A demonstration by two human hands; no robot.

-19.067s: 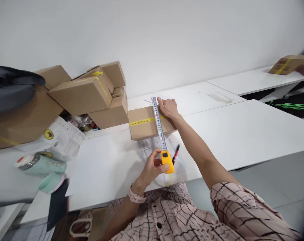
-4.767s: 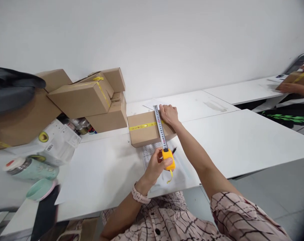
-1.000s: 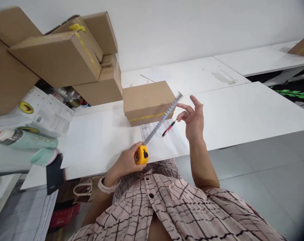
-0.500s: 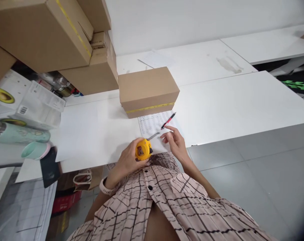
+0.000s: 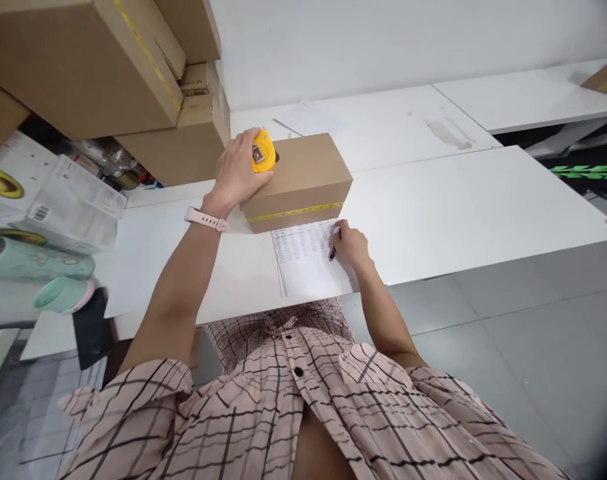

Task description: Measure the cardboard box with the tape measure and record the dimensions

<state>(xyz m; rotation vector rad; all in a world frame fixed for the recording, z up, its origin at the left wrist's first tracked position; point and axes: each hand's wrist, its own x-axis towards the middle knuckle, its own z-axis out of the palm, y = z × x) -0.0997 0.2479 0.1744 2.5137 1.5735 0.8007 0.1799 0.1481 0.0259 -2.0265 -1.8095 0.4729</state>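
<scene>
My left hand (image 5: 238, 165) is wrapped round a yellow tape measure (image 5: 264, 152), over the left end of a closed cardboard box (image 5: 308, 160). A strip of yellow tape with dark marks runs along the box's front side. In front of the box lies a printed sheet (image 5: 303, 270) with rows of small text. My right hand (image 5: 352, 243) has its fingers closed on a red and black pen (image 5: 332, 252) above the sheet's right side. The fingers partly cover the pen. No blade shows out of the tape measure.
Large cardboard boxes (image 5: 83, 73) are stacked at the left. Below them stand a white carton with avocado pictures (image 5: 58, 200), a mint bottle (image 5: 43, 259) and a mint cup (image 5: 63, 295). Blank white paper (image 5: 143, 260) covers the table's left part. Another sheet (image 5: 313, 119) lies behind the box.
My left hand has carried the tape measure forward from the table's near edge to the box's left end. My right hand, empty before, has taken hold of the pen.
</scene>
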